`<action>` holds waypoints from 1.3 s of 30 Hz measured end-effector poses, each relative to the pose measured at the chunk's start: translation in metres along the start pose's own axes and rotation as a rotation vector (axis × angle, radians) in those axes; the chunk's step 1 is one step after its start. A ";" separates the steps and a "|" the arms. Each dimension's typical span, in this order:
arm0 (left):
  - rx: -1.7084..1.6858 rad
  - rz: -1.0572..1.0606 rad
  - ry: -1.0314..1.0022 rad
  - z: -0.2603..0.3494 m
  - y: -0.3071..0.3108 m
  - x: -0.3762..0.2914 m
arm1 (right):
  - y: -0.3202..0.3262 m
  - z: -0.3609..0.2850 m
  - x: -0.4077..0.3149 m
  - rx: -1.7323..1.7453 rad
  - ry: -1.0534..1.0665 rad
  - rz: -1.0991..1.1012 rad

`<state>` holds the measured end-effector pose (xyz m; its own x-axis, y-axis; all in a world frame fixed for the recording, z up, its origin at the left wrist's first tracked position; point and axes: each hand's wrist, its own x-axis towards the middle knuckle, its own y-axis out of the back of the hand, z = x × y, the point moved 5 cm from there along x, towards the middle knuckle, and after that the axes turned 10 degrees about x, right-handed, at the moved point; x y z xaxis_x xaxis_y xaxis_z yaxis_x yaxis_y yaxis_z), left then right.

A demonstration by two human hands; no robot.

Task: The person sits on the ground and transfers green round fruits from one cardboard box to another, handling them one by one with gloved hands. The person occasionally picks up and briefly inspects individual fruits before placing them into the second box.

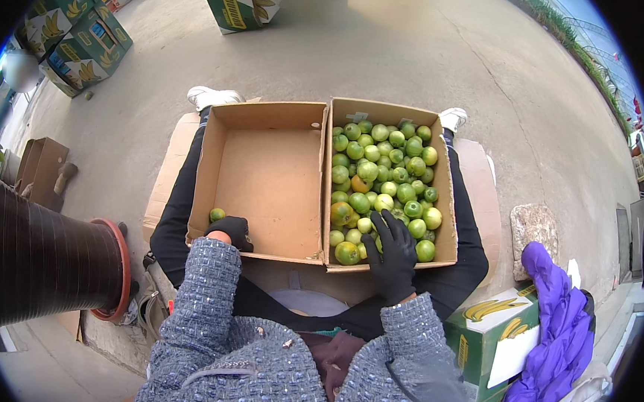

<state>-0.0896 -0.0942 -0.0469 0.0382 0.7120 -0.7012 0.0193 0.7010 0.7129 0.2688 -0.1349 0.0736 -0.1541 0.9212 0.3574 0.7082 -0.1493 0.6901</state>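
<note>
My left hand (231,232), in a black glove, is curled at the near left corner of a cardboard box (270,180). One small green tomato (217,214) lies just beyond its knuckles; whether the fingers touch or hold anything is hidden. The box beside it on the right (398,114) holds many tomatoes (367,171), mostly green, a few turning orange. Over its near edge reaches my right hand (394,253), also black-gloved, resting on the tomatoes with thumb and fingers apart. Part of a green tomato (378,244) shows between thumb and forefinger.
Both boxes stand between my outstretched legs (469,222). A dark pot with a red rim (110,270) is at left. On the right a purple garment (553,340) drapes over a banana carton (492,330). More banana cartons (89,50) are stacked at the far left.
</note>
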 end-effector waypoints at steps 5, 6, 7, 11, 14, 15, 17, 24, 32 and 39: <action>-1.105 0.110 -0.335 0.081 0.058 -0.071 | -0.018 -0.051 -0.003 0.323 0.081 -0.261; -1.112 0.075 -0.456 0.103 0.068 -0.085 | -0.018 -0.063 0.000 0.387 0.098 -0.284; -1.121 0.045 -0.576 0.121 0.073 -0.095 | -0.020 -0.071 0.001 0.428 0.100 -0.318; -1.117 0.128 -0.680 0.147 0.071 -0.100 | -0.015 -0.061 0.011 0.432 0.155 -0.218; -0.892 0.431 -0.442 0.124 0.092 -0.096 | 0.007 -0.036 0.037 0.371 0.106 -0.016; -0.837 0.546 -0.357 0.103 0.094 -0.090 | 0.015 -0.027 0.049 0.362 0.096 0.072; -0.311 0.850 -0.046 0.060 0.093 -0.077 | 0.020 -0.002 0.068 0.273 0.024 0.150; 0.174 0.192 0.355 -0.007 0.034 -0.017 | -0.045 0.053 0.050 -0.276 -0.025 -0.130; 0.077 0.121 0.409 -0.006 0.035 -0.009 | -0.033 0.045 0.054 -0.126 0.020 0.010; -0.173 0.240 0.168 0.007 0.037 -0.010 | -0.026 0.022 0.055 0.003 0.210 0.044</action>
<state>-0.0826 -0.0761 -0.0134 -0.1448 0.8444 -0.5158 -0.1407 0.4985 0.8554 0.2567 -0.0729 0.0612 -0.2630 0.8188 0.5103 0.7192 -0.1861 0.6694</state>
